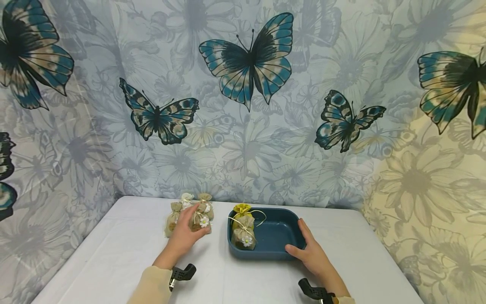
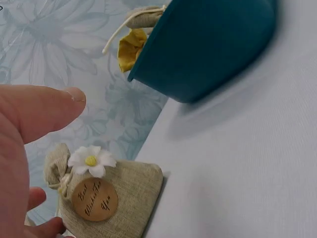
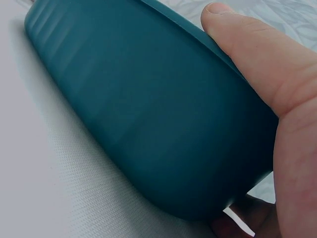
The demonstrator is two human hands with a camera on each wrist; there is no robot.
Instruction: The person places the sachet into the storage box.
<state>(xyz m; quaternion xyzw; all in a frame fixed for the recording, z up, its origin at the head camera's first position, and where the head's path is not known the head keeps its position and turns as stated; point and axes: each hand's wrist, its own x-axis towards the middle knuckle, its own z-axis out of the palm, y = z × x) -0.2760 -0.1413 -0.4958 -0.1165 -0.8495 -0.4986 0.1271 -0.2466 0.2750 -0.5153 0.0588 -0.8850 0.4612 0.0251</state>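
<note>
Currently: white table (image 1: pixel 114 261) below butterfly backdrop (image 1: pixel 247 67) | teal tray (image 1: pixel 281 230) right of centre, right hand (image 1: pixel 309 253) gripping its near right corner, thumb on rim | two pouches (image 1: pixel 244 230) in tray's left end | left hand (image 1: pixel 186 234) closing loosely around daisy pouch (image 1: pixel 199 220) in cluster left of tray

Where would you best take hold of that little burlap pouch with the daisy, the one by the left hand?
Probably at the tied neck of the pouch, coming from above: the cloth gathers narrow there under the cord, while the filled belly is wide. The left hand is at it already.
</note>
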